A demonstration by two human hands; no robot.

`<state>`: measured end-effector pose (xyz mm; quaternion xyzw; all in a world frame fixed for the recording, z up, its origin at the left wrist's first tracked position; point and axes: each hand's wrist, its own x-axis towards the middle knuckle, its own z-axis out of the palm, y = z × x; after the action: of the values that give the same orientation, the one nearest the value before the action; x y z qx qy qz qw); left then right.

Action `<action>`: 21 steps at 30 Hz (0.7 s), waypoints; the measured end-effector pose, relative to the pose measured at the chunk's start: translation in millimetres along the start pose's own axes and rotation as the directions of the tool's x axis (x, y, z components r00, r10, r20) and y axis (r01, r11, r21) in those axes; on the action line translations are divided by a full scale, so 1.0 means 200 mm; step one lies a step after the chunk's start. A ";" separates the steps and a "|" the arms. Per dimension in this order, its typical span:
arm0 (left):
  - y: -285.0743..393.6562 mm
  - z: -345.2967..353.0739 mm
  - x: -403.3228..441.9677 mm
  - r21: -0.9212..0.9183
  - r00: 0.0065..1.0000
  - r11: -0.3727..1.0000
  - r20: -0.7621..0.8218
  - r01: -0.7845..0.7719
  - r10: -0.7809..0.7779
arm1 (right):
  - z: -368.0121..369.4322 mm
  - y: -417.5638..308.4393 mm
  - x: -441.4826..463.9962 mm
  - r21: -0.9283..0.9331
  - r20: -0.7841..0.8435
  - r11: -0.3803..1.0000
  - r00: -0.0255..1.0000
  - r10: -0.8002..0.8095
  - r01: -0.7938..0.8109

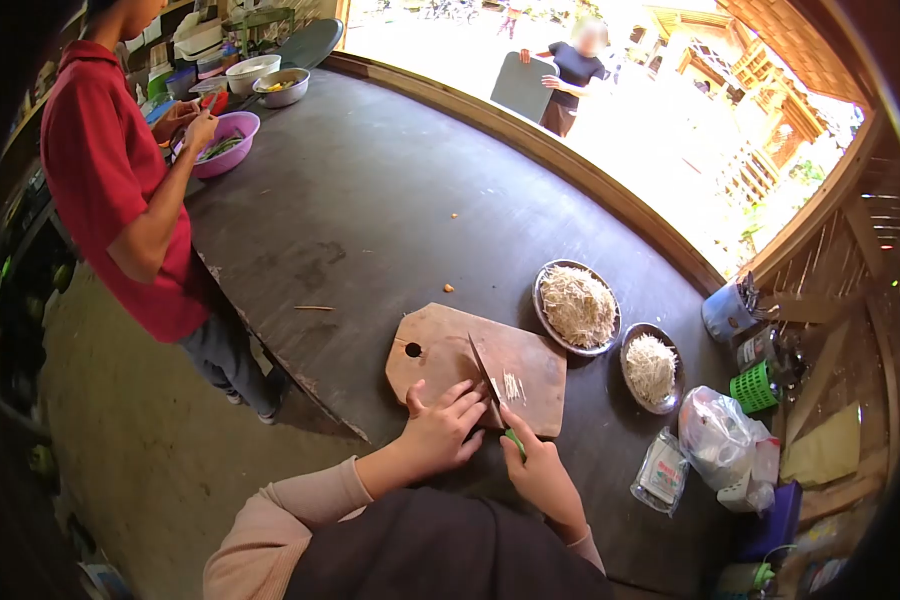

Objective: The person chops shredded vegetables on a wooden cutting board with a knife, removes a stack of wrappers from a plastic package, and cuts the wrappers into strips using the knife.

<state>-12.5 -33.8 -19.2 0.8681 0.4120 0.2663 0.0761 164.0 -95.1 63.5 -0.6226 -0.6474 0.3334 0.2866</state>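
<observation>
A wooden cutting board [440,335] with a dark round hole lies on the dark table [370,220] in front of me. My right hand [538,470] is closed around the green handle of a kitchen knife [482,365], its blade pointing away from me over the board. My left hand [442,428] rests on the board just left of the blade, fingers bent and thumb apart. Whatever lies beneath those fingers is hidden. To the right of the blade sits a small bunch of thin pale strips [513,386].
Two bowls of pale shreds, a larger one [578,308] and a smaller one [652,368], stand right of the board. Beyond them are a plastic bag [720,435] and a green basket [753,388]. A person in red [120,190] works over a purple basin [232,150] at left.
</observation>
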 end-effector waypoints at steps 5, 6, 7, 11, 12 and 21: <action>0.01 -0.01 0.00 0.017 1.000 1.000 -0.003 0.006 -0.006 | 0.00 0.03 0.00 0.006 0.001 0.999 0.999 -0.043 0.043; 0.01 -0.01 0.00 0.024 1.000 1.000 -0.004 0.002 -0.002 | 0.00 0.02 0.01 0.008 -0.001 0.999 0.999 -0.038 0.038; 0.01 0.00 0.00 0.021 1.000 1.000 0.001 -0.003 0.003 | 0.00 0.00 0.02 -0.001 0.004 1.000 1.000 -0.027 0.027; 0.01 -0.01 0.00 0.009 1.000 1.000 -0.009 0.019 -0.019 | -0.03 -0.01 -0.02 -0.040 0.028 0.999 0.999 0.015 -0.014; 0.01 -0.01 -0.01 0.013 1.000 1.000 -0.014 0.017 -0.016 | -0.02 -0.01 -0.01 -0.040 0.034 0.999 0.999 0.011 -0.010; 0.00 -0.01 0.00 0.042 0.998 0.999 -0.056 -0.004 0.007 | -0.02 0.01 0.00 -0.037 0.033 0.999 0.999 0.005 -0.004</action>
<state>-13.3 -34.7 -18.2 0.8628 0.4172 0.2819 0.0456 168.5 -95.4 64.2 -0.6235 -0.6567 0.3325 0.2635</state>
